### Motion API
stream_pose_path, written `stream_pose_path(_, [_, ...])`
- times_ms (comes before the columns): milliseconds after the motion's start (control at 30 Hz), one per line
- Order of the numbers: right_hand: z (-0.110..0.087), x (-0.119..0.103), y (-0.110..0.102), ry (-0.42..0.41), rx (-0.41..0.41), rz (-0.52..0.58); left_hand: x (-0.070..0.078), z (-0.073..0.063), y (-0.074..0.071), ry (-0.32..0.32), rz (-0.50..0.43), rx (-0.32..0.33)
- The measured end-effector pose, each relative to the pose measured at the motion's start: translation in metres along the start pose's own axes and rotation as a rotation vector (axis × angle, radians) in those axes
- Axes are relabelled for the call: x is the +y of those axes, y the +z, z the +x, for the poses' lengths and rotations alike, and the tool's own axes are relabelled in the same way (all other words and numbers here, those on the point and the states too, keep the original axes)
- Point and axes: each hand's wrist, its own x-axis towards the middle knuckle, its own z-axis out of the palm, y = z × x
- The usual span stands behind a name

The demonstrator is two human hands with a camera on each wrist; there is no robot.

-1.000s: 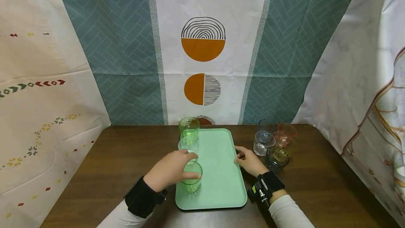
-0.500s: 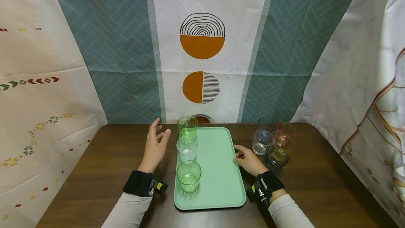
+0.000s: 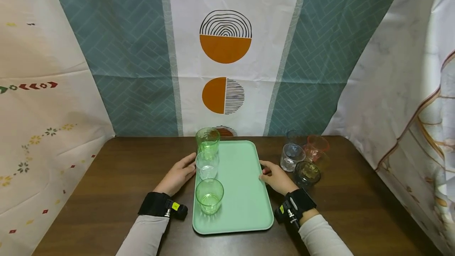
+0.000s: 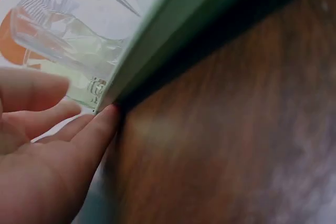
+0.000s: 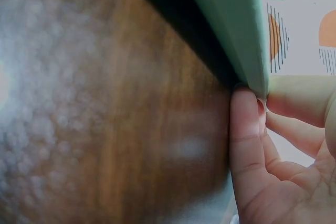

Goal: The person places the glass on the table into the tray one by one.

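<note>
A light green tray (image 3: 238,185) lies on the table, with glasses lined up along its left side. A green glass (image 3: 209,198) stands nearest, a clear glass (image 3: 207,166) behind it, and another green glass (image 3: 207,139) at the far corner. My left hand (image 3: 178,176) is at the tray's left edge; in the left wrist view straight fingers (image 4: 97,129) touch the rim from outside, the thumb held apart. My right hand (image 3: 278,177) pinches the right rim, thumb over it and fingers against its outer underside, seen in the right wrist view.
Right of the tray, several glasses cluster near my right hand: a clear glass (image 3: 292,157), a dark glass (image 3: 307,173), a red glass (image 3: 317,145) and others partly hidden. A patterned cloth (image 3: 227,62) hangs behind the brown table (image 3: 124,177).
My left hand let go of the front green glass, lifted away to the left, then came down to the tray's left edge. My right hand stays at the right rim.
</note>
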Motion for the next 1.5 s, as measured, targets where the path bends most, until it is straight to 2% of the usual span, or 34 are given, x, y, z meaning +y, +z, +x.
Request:
stream_pose_path(67, [-0.001,0.001,0.002,0.003,0.0,-0.002,-0.003,-0.001,-0.001,0.004,0.057,-0.033])
stream_pose_path(167, [-0.003,0.003,0.004,0.005,-0.004,-0.004,-0.007,-0.003,-0.001,0.003,0.144,-0.041])
stream_pose_path(433, [-0.004,-0.004,0.01,0.008,0.021,-0.083,-0.012,-0.007,-0.003,0.032,0.173,-0.018])
stream_pose_path(533, [-0.006,-0.015,0.006,0.015,-0.019,-0.123,-0.011,-0.008,-0.004,0.03,0.172,-0.008])
stream_pose_path(633, [-0.011,-0.033,-0.007,0.002,-0.085,-0.169,-0.009,-0.007,-0.004,0.034,0.182,-0.004])
stream_pose_path(767, [-0.016,-0.062,-0.038,-0.06,-0.15,-0.267,-0.005,-0.005,-0.003,0.041,0.19,0.006])
stream_pose_path(900, [-0.016,-0.088,-0.072,-0.096,-0.146,-0.432,-0.005,-0.003,-0.002,0.044,0.185,0.005])
stream_pose_path(1033, [-0.011,-0.102,-0.099,-0.089,-0.131,-0.543,-0.006,-0.001,-0.003,0.042,0.175,0.004])
stream_pose_path(1267, [0.005,-0.09,-0.125,-0.04,-0.123,-0.614,-0.006,-0.002,-0.002,0.052,0.165,-0.006])
stream_pose_path(1367, [0.009,-0.079,-0.129,-0.001,-0.123,-0.619,-0.006,-0.002,-0.002,0.049,0.159,-0.003])
stream_pose_path(1500, [0.013,-0.068,-0.129,0.005,-0.13,-0.625,-0.007,-0.002,-0.004,0.046,0.162,0.0])
